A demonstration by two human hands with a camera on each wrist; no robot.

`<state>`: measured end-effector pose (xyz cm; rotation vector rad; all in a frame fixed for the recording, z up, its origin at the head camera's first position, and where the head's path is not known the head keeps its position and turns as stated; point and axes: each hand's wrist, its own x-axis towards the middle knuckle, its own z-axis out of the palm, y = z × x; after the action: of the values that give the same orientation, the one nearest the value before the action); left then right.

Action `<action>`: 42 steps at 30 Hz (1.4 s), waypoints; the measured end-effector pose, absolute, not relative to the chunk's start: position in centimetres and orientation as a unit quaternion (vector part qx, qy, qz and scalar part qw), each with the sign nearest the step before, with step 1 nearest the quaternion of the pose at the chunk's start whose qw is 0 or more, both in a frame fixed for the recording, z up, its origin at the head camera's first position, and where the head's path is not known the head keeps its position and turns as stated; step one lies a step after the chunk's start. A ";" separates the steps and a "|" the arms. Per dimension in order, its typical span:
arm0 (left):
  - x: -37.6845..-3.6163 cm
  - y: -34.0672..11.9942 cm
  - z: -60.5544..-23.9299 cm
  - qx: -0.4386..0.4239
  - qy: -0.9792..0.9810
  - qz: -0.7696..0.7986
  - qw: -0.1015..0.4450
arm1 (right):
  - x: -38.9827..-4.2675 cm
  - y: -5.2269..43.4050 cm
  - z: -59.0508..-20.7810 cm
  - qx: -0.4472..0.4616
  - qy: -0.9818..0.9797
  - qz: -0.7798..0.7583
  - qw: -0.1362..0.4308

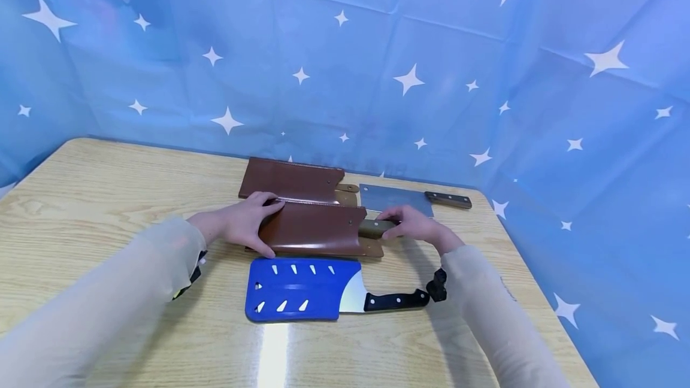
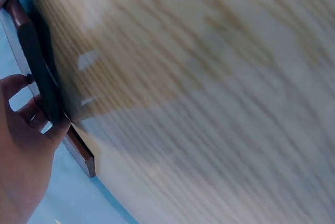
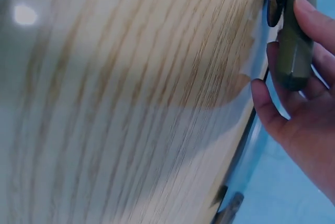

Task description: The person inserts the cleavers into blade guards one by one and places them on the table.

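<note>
Near the middle of the surface (image 1: 377,352) lies a brown sheath (image 1: 309,229), with a handle (image 1: 371,229) poking from its right end. The person's left hand (image 1: 242,221) grips the sheath's left end, thumb at the near edge and fingers at the far one. The right hand (image 1: 416,225) holds the handle, fingers curled round it. Close behind the sheath lies another brown cover (image 1: 291,179); behind it to the right, a bare cleaver (image 1: 396,197). Just in front of the sheath, a blue guard (image 1: 312,289) covers most of a black-handled knife's blade (image 1: 353,295).
</note>
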<state>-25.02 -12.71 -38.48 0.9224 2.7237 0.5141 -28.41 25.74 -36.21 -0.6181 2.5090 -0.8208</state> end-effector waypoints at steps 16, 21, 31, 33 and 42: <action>-27.2 -13.5 -37.7 0.312 0.930 0.186 0.058 | -29.5 26.2 -36.3 -0.204 0.909 -0.280 0.231; -29.8 -13.9 -36.3 0.283 0.938 0.199 0.035 | -29.9 27.5 -35.7 -0.177 0.907 -0.315 0.216; -33.6 -14.5 -36.4 0.214 0.954 0.205 0.054 | -31.6 31.0 -34.5 -0.123 0.929 -0.307 0.168; -34.1 -14.4 -36.6 0.209 0.955 0.200 0.058 | -32.0 31.9 -34.3 -0.105 0.936 -0.298 0.153; -35.4 -13.0 -37.6 0.209 0.961 0.162 0.083 | -32.9 37.0 -35.1 -0.027 0.962 -0.237 0.136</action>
<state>-35.39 -12.99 -37.61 0.6250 2.8685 0.4851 -32.86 37.03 -35.12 -0.0770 2.7846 -0.6850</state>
